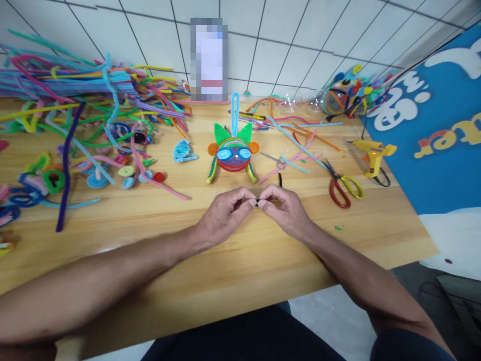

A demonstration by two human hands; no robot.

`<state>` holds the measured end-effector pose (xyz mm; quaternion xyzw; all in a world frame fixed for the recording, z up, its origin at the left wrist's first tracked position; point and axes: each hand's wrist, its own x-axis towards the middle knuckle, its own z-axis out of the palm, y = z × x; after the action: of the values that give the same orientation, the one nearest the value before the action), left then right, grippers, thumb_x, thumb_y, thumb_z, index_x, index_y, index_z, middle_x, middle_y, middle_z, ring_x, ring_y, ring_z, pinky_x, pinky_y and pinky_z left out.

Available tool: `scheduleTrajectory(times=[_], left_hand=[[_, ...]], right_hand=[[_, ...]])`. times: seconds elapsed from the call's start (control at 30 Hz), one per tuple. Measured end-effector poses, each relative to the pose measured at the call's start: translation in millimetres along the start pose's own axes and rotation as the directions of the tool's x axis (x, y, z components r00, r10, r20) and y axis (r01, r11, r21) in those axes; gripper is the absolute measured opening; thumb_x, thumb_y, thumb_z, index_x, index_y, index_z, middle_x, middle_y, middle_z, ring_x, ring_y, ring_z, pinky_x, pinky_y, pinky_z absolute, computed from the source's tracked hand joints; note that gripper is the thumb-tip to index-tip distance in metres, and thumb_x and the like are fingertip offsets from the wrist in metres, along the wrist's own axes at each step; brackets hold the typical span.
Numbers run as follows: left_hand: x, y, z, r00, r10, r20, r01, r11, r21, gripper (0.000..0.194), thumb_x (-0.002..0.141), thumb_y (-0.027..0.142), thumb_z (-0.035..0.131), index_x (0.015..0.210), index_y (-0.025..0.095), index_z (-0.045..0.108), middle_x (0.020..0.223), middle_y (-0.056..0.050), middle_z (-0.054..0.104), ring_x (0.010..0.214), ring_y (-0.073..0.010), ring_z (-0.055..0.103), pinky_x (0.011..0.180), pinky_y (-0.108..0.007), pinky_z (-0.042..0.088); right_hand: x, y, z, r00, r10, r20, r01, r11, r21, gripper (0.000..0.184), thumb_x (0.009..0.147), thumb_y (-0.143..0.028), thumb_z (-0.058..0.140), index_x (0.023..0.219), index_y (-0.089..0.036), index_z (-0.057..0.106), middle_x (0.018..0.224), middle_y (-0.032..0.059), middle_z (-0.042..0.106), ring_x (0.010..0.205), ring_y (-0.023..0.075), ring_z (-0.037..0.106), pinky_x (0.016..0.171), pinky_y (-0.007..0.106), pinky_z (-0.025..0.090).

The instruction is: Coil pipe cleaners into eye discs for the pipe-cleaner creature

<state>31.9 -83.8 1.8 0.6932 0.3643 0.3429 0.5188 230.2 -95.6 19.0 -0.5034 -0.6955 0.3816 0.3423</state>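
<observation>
My left hand (224,213) and my right hand (284,207) meet fingertip to fingertip over the wooden table (233,271). Both are closed in a pinch on a short black pipe cleaner piece (257,202) between them. Another black bit (280,179) lies just behind my right hand. Beyond the hands stands a pipe-cleaner figure (233,152) with blue goggle eyes, green ears, orange spirals and a light-blue loop on top.
A big heap of coloured pipe cleaners (75,90) and coiled discs covers the left. Red-and-yellow scissors (342,186), a yellow glue gun (374,154), loose strands (296,145) and a clear jar of coils (347,95) lie at right. A blue banner (432,125) borders the table's right edge.
</observation>
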Motion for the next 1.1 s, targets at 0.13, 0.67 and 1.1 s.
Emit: scheduleTrajectory(times=[0.13, 0.67, 1.1], left_hand=[[-1.1, 2.2, -0.8, 0.999, -0.044, -0.012, 0.044, 0.999, -0.006, 0.023, 0.101, 0.036, 0.052, 0.100, 0.018, 0.065, 0.078, 0.001, 0.060, 0.069, -0.0124, 0.050, 0.065, -0.026, 0.040], [-1.8, 2.4, -1.3, 0.999, -0.052, 0.001, 0.052, 0.998, 0.043, 0.027, 0.100, 0.035, 0.053, 0.081, 0.018, 0.062, 0.072, 0.002, 0.058, 0.068, -0.0120, 0.051, 0.067, -0.025, 0.043], [-1.7, 4.3, -0.6, 0.999, -0.042, 0.009, 0.042, 0.998, 0.053, 0.028, 0.099, 0.034, 0.051, 0.080, 0.018, 0.062, 0.071, 0.001, 0.059, 0.067, -0.0121, 0.052, 0.066, -0.025, 0.043]], right_hand=[[7.0, -7.0, -34.4, 0.996, 0.077, 0.053, -0.071, 0.990, -0.122, 0.014, 0.087, -0.028, 0.062, 0.076, -0.020, 0.063, 0.066, -0.0030, 0.058, 0.061, 0.0124, 0.049, 0.058, 0.025, 0.037], [22.0, 34.0, -111.5, 0.975, 0.182, -0.125, -0.219, 0.732, -0.645, 0.015, 0.089, -0.022, 0.058, 0.082, -0.021, 0.072, 0.081, 0.0026, 0.073, 0.074, 0.0183, 0.062, 0.067, 0.029, 0.038], [22.0, 28.0, -73.1, 0.948, 0.228, -0.222, -0.314, 0.555, -0.771, 0.019, 0.091, -0.034, 0.061, 0.077, -0.021, 0.066, 0.077, 0.0085, 0.073, 0.075, 0.0242, 0.064, 0.065, 0.033, 0.032]])
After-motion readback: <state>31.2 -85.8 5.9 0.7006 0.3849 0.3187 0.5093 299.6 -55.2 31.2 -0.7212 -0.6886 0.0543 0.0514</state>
